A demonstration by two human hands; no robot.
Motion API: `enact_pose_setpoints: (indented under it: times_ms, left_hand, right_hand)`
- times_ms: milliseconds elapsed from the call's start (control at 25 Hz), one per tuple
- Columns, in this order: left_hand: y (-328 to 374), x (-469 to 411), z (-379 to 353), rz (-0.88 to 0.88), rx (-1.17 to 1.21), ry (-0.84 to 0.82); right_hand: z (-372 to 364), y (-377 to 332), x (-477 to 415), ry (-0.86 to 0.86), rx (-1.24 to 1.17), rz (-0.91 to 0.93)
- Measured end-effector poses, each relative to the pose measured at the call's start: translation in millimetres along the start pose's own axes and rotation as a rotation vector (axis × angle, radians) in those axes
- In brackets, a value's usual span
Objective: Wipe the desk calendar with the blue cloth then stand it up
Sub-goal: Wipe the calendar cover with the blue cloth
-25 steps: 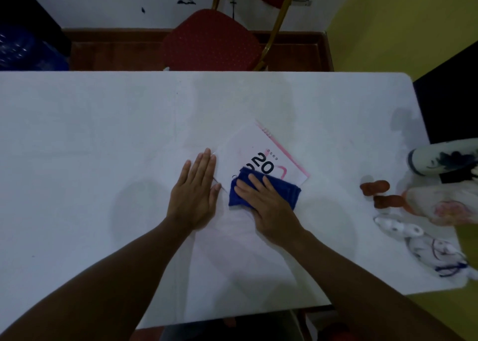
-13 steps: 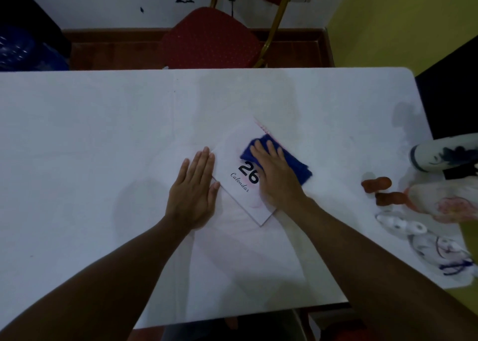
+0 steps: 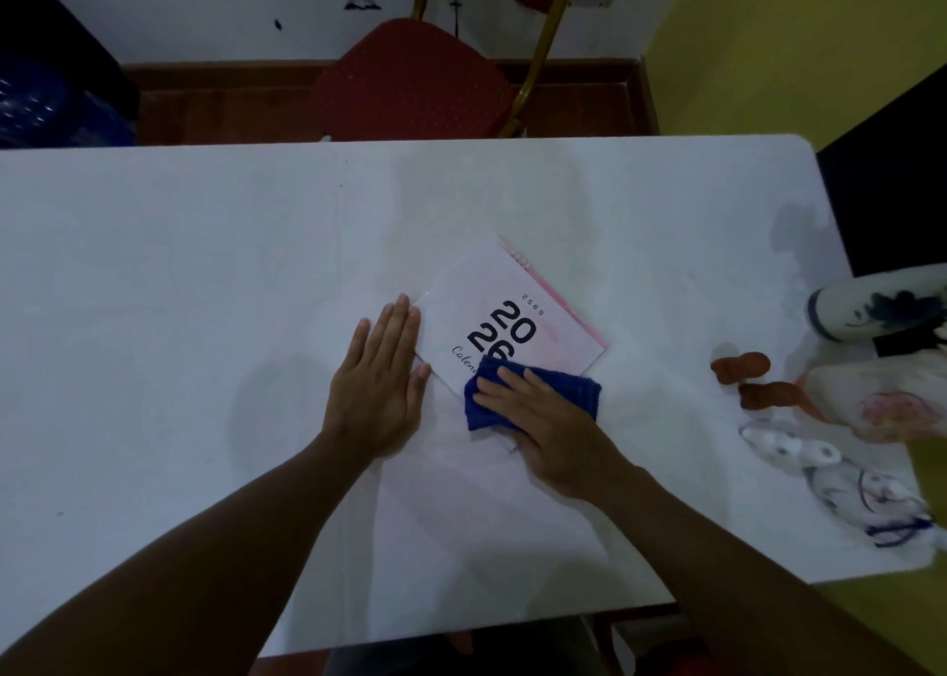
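The desk calendar point(image 3: 517, 311), pale pink with "2026" in dark print, lies flat and turned at an angle in the middle of the white table point(image 3: 179, 275). My right hand point(image 3: 548, 421) presses the folded blue cloth point(image 3: 574, 388) flat onto the calendar's near corner, covering part of the lettering. My left hand point(image 3: 379, 383) rests palm down on the table, fingers together, its fingertips touching the calendar's left edge.
Two brown figurines point(image 3: 743, 365), a blue-and-white vase point(image 3: 881, 306) lying on its side, a pink-patterned item point(image 3: 886, 403) and clear plastic wrapping point(image 3: 840, 486) crowd the table's right end. A red chair point(image 3: 415, 80) stands behind the far edge.
My right hand slid the blue cloth from the calendar's far part back toward me onto its near corner, uncovering the "2026" print. My left hand stayed in place.
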State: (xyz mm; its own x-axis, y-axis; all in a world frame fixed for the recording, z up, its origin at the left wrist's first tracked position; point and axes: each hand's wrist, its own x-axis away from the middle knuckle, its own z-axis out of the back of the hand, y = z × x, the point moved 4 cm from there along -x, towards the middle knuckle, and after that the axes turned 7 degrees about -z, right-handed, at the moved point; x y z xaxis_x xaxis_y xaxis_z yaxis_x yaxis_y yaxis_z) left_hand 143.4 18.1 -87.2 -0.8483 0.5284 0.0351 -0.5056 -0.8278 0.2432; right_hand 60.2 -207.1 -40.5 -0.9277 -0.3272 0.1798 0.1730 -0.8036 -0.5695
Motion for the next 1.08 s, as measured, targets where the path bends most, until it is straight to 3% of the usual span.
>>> enact_pose_setpoints:
  times_ms: [240, 360, 680, 960, 1080]
  left_hand:
    - [1, 0, 2, -0.003, -0.008, -0.009]
    - [1, 1, 2, 0.005, -0.014, -0.023]
    - [2, -1, 4, 0.010, 0.000, -0.026]
    - [2, 0, 4, -0.006, -0.007, 0.000]
    - [2, 0, 3, -0.005, -0.012, -0.001]
  right_hand:
    - [19, 12, -108, 0.099, -0.161, -0.336]
    - [9, -1, -112, 0.122, -0.114, -0.262]
    - [3, 14, 9, 0.053, -0.028, 0.059]
    - [17, 19, -79, 0.212, -0.055, -0.277]
    - [8, 5, -108, 0.196, -0.045, -0.283]
